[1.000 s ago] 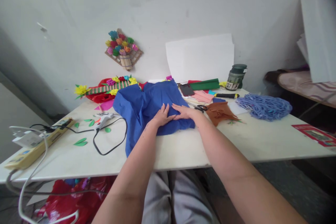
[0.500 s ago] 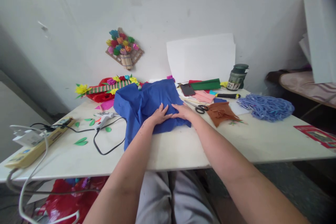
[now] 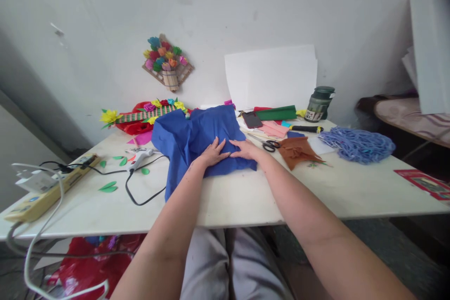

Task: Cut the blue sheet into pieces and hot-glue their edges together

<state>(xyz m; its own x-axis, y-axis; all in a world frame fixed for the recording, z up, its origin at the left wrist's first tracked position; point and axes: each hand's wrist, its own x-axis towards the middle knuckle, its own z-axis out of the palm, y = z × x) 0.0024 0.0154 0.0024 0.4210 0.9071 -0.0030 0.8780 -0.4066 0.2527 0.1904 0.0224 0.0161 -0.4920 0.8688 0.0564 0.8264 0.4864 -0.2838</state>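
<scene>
Blue sheet [image 3: 214, 124] is laid creased across the middle of the tabletop [image 3: 242, 201]; cloth or paper can't be told. Near edge is pressed by both hands, palms down. Left hand [image 3: 213, 152]: fingers moderately spread, laid on the sheet, nothing pinched. Right hand [image 3: 245, 149]: fingers stretched out flat, angled inward, thumb held apart from the rest. Thumbs are brought close together; contact can't be made out. A left flap of the sheet is draped toward the front edge, beside the left forearm.

Left side: glue gun [image 3: 139, 158] is placed near the flap, cord looped in front. Green paper leaves [image 3: 108, 188] are scattered around it. Power strip [image 3: 52, 192] is set at the far left, chargers plugged in.

Right side: scissors [image 3: 270, 146] are laid near the right hand, then brown sheet [image 3: 298, 151], then blue yarn [image 3: 358, 145]. Behind: phone [image 3: 252, 120], green roll [image 3: 277, 112], dark green jar [image 3: 319, 104]. Flower-decorated strip [image 3: 144, 116] is set behind the sheet's left part, on red material [image 3: 133, 130].
</scene>
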